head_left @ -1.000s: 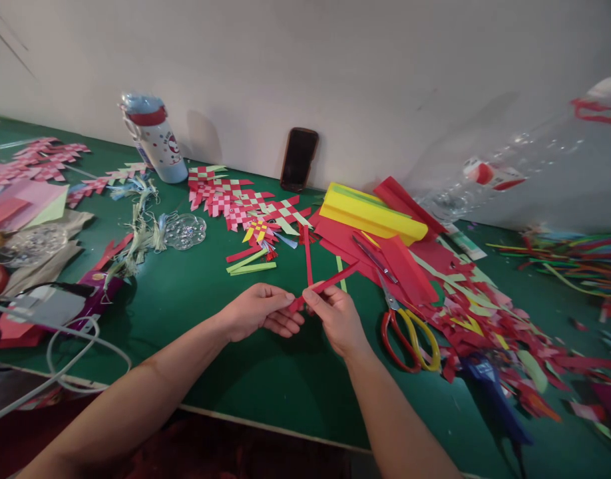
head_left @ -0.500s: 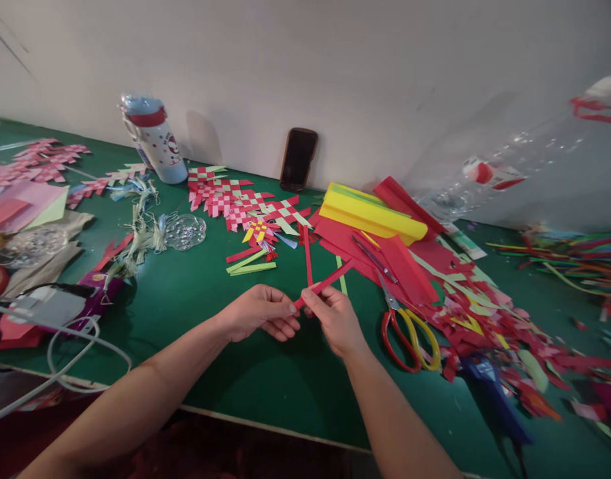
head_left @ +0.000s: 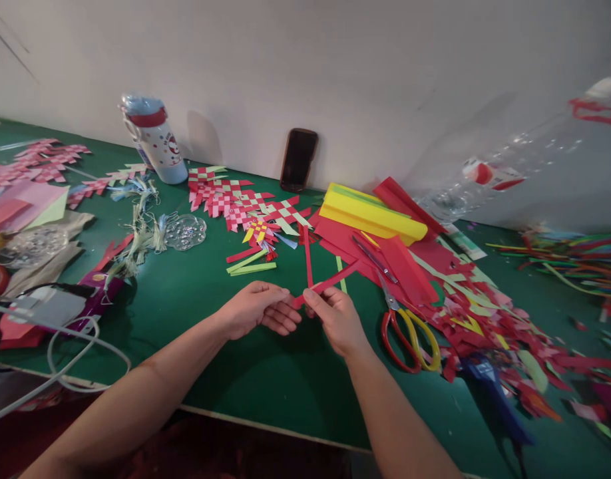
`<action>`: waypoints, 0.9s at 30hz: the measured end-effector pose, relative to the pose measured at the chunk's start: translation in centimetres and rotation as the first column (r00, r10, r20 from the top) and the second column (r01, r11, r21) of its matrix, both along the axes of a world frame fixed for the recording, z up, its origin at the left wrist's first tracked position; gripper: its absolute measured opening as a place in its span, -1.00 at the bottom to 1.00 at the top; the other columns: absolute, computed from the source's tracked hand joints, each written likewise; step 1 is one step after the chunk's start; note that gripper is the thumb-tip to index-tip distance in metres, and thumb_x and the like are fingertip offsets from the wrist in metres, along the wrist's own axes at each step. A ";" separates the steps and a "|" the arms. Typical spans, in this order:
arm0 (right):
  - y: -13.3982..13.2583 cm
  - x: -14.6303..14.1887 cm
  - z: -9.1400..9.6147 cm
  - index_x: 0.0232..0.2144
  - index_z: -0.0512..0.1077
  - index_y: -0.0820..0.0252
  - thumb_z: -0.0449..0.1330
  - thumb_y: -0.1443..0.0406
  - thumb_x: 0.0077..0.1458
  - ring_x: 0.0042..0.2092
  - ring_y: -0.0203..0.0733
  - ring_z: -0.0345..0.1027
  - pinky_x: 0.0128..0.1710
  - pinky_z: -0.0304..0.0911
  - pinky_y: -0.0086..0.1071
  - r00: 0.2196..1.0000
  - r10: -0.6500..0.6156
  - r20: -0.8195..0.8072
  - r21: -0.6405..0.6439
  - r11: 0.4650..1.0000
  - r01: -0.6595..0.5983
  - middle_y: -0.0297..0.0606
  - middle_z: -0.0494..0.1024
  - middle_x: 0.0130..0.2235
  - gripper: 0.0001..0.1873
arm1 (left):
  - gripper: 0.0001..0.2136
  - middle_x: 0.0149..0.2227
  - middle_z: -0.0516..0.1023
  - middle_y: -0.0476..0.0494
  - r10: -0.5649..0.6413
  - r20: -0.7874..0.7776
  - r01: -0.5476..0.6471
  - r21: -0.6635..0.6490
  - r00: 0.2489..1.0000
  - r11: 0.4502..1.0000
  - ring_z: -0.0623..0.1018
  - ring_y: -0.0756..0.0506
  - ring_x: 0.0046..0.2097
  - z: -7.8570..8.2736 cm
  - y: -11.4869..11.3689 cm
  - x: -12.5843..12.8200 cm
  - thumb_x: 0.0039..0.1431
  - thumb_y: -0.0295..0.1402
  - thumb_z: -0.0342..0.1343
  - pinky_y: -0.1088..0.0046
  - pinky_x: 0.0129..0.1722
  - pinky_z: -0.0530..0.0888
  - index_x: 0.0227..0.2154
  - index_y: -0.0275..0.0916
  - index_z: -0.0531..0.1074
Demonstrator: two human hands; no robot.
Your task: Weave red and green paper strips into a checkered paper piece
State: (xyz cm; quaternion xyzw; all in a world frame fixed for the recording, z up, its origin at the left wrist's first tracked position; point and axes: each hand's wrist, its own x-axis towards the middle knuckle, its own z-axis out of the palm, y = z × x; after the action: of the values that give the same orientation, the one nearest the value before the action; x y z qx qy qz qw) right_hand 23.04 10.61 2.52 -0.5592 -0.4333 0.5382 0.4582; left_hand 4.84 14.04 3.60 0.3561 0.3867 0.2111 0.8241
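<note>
My right hand [head_left: 335,316] pinches a red paper strip [head_left: 335,278] between thumb and fingers, above the green table. The strip slants up to the right out of the pinch, and its short left end sticks out toward my left hand [head_left: 265,310]. That hand is open, palm partly up, its fingers loosely bent beside the strip's end; whether a fingertip touches it I cannot tell. A second red strip [head_left: 307,256] stretches away from me behind my right thumb. Red and green strips [head_left: 250,266] lie just beyond my left hand.
Scissors with red and yellow handles [head_left: 410,339] lie right of my right hand, near paper scraps [head_left: 500,319] and a blue glue gun [head_left: 495,392]. Woven paper fish [head_left: 245,203], a phone [head_left: 299,159] and a flask [head_left: 156,143] line the wall. Cables [head_left: 80,332] cross the left side.
My left thumb has drawn back left, off the strip's end. My right hand keeps its pinch, and the strip has shifted slightly to the right.
</note>
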 end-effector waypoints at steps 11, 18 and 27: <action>-0.1 -0.2 -0.1 -0.52 0.46 0.18 0.33 -0.02 -0.05 -0.49 -0.31 0.20 -0.45 0.12 -0.37 1.000 0.029 -0.007 -0.017 0.999 -0.029 -0.39 0.39 -0.57 -0.61 | -0.57 -0.42 0.62 -0.18 -0.022 -0.042 0.025 0.069 0.999 0.997 0.61 -0.03 -0.43 0.0 -0.3 0.3 -0.15 -0.04 0.40 0.49 -0.41 0.53 -0.45 -0.36 0.49; -0.1 -0.4 0.3 -0.54 0.45 0.17 0.33 -0.02 -0.05 -0.49 -0.31 0.20 -0.46 0.11 -0.38 1.000 0.027 0.005 -0.014 1.000 -0.027 -0.38 0.39 -0.58 -0.61 | -0.59 -0.43 0.62 -0.17 -0.021 -0.053 0.026 0.091 0.998 0.996 0.60 -0.03 -0.43 -0.3 -0.2 0.3 -0.12 -0.05 0.39 0.47 -0.40 0.53 -0.46 -0.35 0.49; -0.2 -0.4 -0.2 -0.49 0.48 0.18 0.35 0.03 -0.05 -0.45 -0.30 0.24 -0.42 0.17 -0.39 0.998 0.056 0.010 0.012 0.998 -0.056 -0.38 0.44 -0.53 -0.66 | -0.54 -0.37 0.63 -0.19 -0.019 -0.036 0.022 0.080 0.999 0.997 0.62 -0.05 -0.37 0.0 -0.3 0.3 -0.10 0.03 0.34 0.47 -0.36 0.55 -0.38 -0.33 0.51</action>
State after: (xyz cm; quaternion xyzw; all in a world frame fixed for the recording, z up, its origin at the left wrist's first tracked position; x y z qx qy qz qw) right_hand 22.64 10.42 2.32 -0.5467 -0.4541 0.5455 0.4443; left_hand 5.13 13.73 3.57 0.3967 0.3889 0.2118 0.8041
